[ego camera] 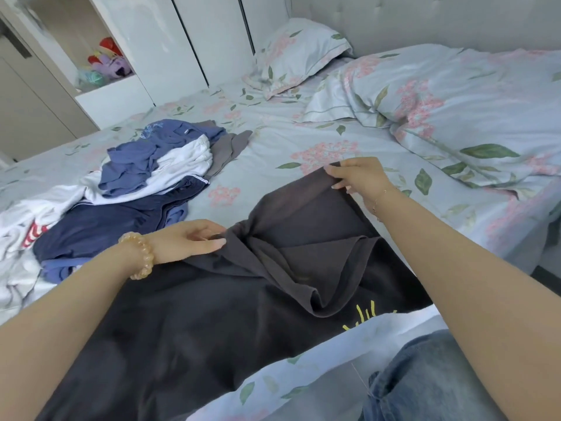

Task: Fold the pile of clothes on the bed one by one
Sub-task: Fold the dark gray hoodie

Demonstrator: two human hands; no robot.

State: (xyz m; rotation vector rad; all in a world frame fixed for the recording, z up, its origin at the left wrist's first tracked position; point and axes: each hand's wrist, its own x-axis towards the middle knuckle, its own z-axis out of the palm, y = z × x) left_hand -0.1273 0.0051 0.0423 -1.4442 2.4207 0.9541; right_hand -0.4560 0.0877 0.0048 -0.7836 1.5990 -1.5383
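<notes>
Hands grip one dark grey cotton garment (212,314): left hand (185,241) pinches a bunched fold, right hand (356,177) pinches the far hem, likely spreading it flat; unfolded blue-and-white clothes pile (130,183) lies beyond the left hand.

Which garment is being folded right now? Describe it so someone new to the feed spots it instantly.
Start at the floral bed sheet; nearest the camera lies a dark charcoal shirt. The left hand and right hand each pinch its far edge. Unlike the blue and white clothes pile to the left, it is spread out alone and bears a small yellow print.
</notes>
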